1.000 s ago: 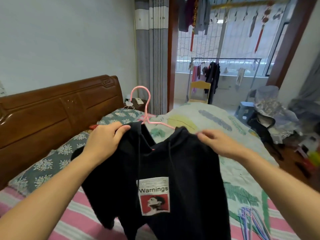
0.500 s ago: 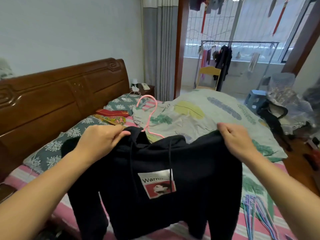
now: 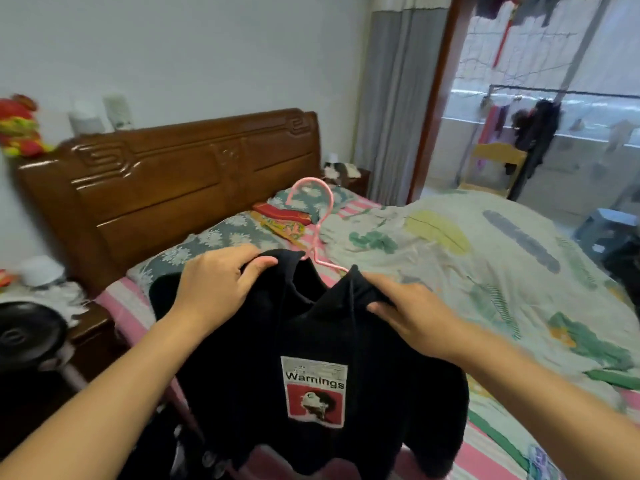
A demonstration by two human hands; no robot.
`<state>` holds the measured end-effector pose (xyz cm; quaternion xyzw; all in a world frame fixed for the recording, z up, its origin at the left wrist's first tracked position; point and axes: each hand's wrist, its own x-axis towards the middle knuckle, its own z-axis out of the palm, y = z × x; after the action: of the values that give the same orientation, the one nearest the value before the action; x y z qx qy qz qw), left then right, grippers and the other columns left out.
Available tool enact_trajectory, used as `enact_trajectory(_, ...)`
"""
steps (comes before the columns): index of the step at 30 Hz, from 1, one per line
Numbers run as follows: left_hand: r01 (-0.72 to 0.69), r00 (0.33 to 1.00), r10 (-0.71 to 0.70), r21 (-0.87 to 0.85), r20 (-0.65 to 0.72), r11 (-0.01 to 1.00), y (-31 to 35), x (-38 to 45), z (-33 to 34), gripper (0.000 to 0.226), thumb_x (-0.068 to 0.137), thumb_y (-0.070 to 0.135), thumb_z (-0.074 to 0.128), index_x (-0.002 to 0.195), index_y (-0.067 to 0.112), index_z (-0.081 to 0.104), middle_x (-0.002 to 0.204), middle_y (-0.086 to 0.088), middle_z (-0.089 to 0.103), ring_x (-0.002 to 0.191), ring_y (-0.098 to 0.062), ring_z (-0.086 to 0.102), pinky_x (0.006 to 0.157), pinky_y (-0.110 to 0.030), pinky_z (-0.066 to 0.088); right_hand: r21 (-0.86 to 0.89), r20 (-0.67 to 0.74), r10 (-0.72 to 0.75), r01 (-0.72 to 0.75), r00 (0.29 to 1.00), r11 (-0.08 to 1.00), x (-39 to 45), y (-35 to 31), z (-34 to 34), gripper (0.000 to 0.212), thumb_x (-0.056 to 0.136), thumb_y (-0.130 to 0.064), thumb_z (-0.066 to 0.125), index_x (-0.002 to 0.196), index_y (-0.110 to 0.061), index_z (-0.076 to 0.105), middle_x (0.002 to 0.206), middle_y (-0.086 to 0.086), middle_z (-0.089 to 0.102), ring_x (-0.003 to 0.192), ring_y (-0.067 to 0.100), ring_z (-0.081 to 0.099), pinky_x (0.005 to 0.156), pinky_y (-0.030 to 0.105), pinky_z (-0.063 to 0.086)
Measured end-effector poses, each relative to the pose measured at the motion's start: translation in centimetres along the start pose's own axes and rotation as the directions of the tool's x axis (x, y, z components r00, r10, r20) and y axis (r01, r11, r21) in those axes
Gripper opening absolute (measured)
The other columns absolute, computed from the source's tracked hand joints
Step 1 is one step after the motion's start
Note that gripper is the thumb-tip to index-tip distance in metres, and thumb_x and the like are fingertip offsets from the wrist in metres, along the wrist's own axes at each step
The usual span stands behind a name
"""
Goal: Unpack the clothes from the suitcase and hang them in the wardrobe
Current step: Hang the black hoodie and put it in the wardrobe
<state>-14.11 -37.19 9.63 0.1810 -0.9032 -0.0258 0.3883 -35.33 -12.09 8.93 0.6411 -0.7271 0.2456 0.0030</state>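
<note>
I hold a black hoodie (image 3: 263, 393) up over the bed, its chest patch reading "Warnings" facing me. A pink hanger (image 3: 317, 220) sits inside its neck, with the hook sticking up above the collar. My left hand (image 3: 221, 285) grips the left shoulder of the hoodie near the collar. My right hand (image 3: 405, 310) grips the right shoulder fabric beside the neck opening. No suitcase or wardrobe is in view.
A bed with a leaf-print quilt (image 3: 485, 265) and floral pillows (image 3: 221, 240) lies ahead, backed by a carved wooden headboard (image 3: 180, 181). A nightstand (image 3: 90, 327) with a dark round object stands at the left. A balcony with a clothes rack (image 3: 540, 133) opens at the far right.
The view swung left, bringing the nightstand into sight. My right hand moved inward from the hoodie's outer shoulder toward the collar. The hoodie hangs straighter, patch fully showing.
</note>
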Motion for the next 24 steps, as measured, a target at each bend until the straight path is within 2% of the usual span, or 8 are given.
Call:
enact_trajectory(2,0.077,0.996,-0.073,0.087,-0.054,0.993,-0.3,-2.5,-2.0,0.043,0.098,0.056,0.044,0.087,0.025,0.072,0.080,0.003,0.072,0.075,-0.025,0.069,0.058,-0.036,0.050,0.224,0.154,-0.097,0.061,0.983,0.973,0.1,-0.9,0.1,0.067,0.101,-0.020,0.056,0.155,-0.041,0.023,0.152,-0.019,0.043,0.136,0.006,0.045,0.108,0.017,0.035)
enact_trajectory(4,0.165,0.984,-0.148,0.191,-0.103,0.968,-0.4,-5.2,-4.4,0.043,0.098,0.054,0.044,0.086,0.023,0.072,0.079,0.002,0.072,0.074,-0.027,0.069,0.056,-0.035,0.047,0.365,0.288,-0.200,0.086,0.937,0.927,0.0,-1.8,-0.1,0.073,0.100,-0.010,0.057,0.156,-0.040,0.020,0.157,-0.030,0.026,0.146,-0.002,0.025,0.117,0.016,0.022)
enact_trajectory(6,0.248,0.968,-0.221,0.315,-0.119,0.916,0.4,-7.6,-7.0,0.047,0.098,0.056,0.041,0.082,0.021,0.069,0.075,-0.002,0.070,0.073,-0.032,0.069,0.055,-0.037,0.047,0.455,0.431,-0.287,0.069,0.855,0.888,0.0,-3.0,-0.5,0.067,0.100,-0.010,0.059,0.149,-0.048,0.034,0.153,-0.035,0.031,0.145,-0.008,0.023,0.117,0.015,0.022)
enact_trajectory(9,0.357,0.934,-0.311,0.413,-0.176,0.838,2.5,-11.2,-11.7,0.050,0.096,0.056,0.040,0.084,0.017,0.070,0.077,-0.009,0.071,0.073,-0.038,0.068,0.056,-0.041,0.049,0.689,0.600,-0.426,-0.168,0.677,0.705,0.2,-5.4,-0.7,0.066,0.096,-0.006,0.064,0.147,-0.044,0.043,0.151,-0.024,0.042,0.142,0.002,0.037,0.115,0.029,0.035)
enact_trajectory(11,0.434,0.900,-0.360,0.442,-0.244,0.785,4.4,-14.1,-15.1,0.047,0.096,0.053,0.044,0.083,0.016,0.071,0.079,-0.011,0.072,0.075,-0.039,0.068,0.057,-0.042,0.048,0.770,0.612,-0.541,-0.279,0.576,0.574,0.3,-6.8,-0.1,0.072,0.092,0.002,0.063,0.150,-0.034,0.041,0.152,-0.014,0.045,0.139,0.013,0.046,0.110,0.034,0.043)
enact_trajectory(14,0.511,0.859,-0.390,0.531,-0.331,0.675,7.9,-19.4,-19.9,0.037,0.097,0.045,0.054,0.079,0.016,0.069,0.074,-0.012,0.070,0.071,-0.039,0.067,0.055,-0.040,0.046,0.813,0.581,-0.679,-0.274,0.449,0.514,-0.4,-10.0,1.6,0.075,0.090,0.009,0.060,0.150,-0.030,0.039,0.153,-0.012,0.045,0.140,0.014,0.045,0.109,0.031,0.043)
enact_trajectory(19,0.718,0.683,-0.609,0.523,-0.403,0.459,11.9,-30.1,-28.1,0.040,0.100,0.049,0.046,0.080,0.016,0.057,0.075,-0.010,0.064,0.076,-0.039,0.063,0.059,-0.043,0.045,0.787,0.440,-0.788,0.238,0.430,0.569,-3.5,-20.6,5.9,0.081,0.090,0.000,0.067,0.150,-0.045,0.037,0.152,-0.029,0.038,0.140,-0.009,0.034,0.118,0.023,0.030)
enact_trajectory(24,0.834,0.515,-0.624,0.513,-0.588,0.204,16.5,-39.2,-35.8,0.035,0.104,0.038,0.043,0.084,0.012,0.054,0.079,-0.011,0.060,0.080,-0.038,0.059,0.067,-0.044,0.043,0.798,0.388,-0.907,0.432,0.165,0.420,-5.2,-31.7,8.7,0.073,0.091,-0.006,0.069,0.145,-0.049,0.043,0.148,-0.028,0.043,0.138,-0.011,0.035,0.119,0.024,0.029)
